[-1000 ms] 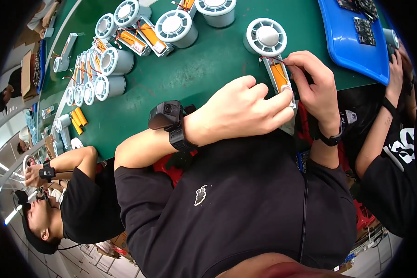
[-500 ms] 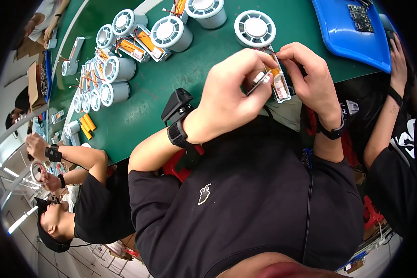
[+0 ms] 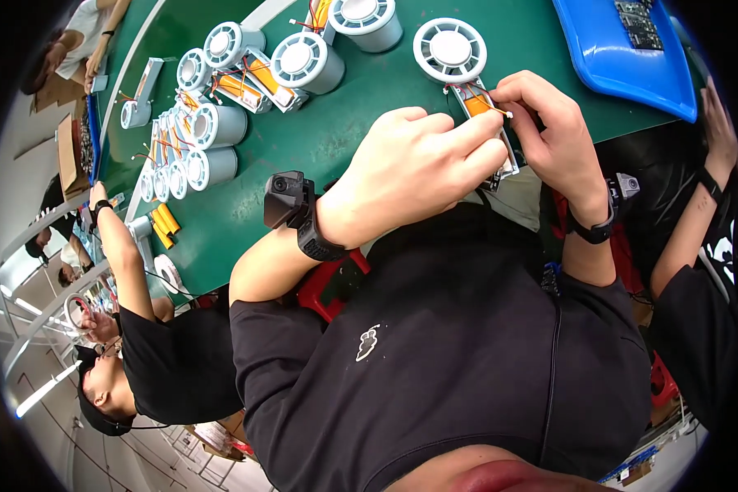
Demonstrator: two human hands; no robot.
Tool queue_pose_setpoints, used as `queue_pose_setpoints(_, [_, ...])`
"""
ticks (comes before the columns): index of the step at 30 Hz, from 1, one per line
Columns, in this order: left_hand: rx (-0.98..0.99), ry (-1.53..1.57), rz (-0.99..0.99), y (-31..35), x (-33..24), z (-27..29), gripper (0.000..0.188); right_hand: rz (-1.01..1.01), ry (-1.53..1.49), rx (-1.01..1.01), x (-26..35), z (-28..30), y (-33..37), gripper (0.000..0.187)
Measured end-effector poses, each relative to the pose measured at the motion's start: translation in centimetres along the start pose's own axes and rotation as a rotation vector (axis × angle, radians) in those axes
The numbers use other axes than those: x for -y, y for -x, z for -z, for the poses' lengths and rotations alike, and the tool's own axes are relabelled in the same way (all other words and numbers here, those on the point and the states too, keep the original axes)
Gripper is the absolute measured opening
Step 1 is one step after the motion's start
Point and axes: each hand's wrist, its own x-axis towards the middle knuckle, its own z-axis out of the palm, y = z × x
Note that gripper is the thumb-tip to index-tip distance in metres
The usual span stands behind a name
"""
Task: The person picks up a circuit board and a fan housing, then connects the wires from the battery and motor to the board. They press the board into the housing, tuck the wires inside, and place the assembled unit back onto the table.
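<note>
A light-blue handheld fan (image 3: pixel 450 49) lies with its round head away from me and its opened handle toward me. Inside the handle shows an orange battery (image 3: pixel 474 105), with thin wires and a small white connector (image 3: pixel 507 114) beside it. My left hand (image 3: pixel 422 164) lies back-up over the handle's near part, fingers curled; whatever they hold is hidden. A dark edge, perhaps of a circuit board, shows below them. My right hand (image 3: pixel 553 135) is at the handle's right side, thumb and forefinger closed on the wire near the connector.
More light-blue fans (image 3: pixel 307 63) stand or lie on the green table (image 3: pixel 303 131) to the left, several with opened handles. Loose orange batteries (image 3: pixel 165 221) lie near the left co-worker (image 3: pixel 180 353). A blue tray (image 3: pixel 611 78) with circuit boards is at right, by another person's arm (image 3: pixel 697 197).
My left hand has turned palm-down over the handle, and the small circuit board it held is now mostly hidden. The white connector now shows between my hands. The left co-worker's arm has reached forward.
</note>
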Motion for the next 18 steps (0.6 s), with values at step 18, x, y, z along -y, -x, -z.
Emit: queue_pose_setpoints(18, [0.095,-0.088,-0.099,0.76,0.21,0.48,0.016,-0.025,-0.011,0.018,-0.12,-0.06,-0.15,0.013])
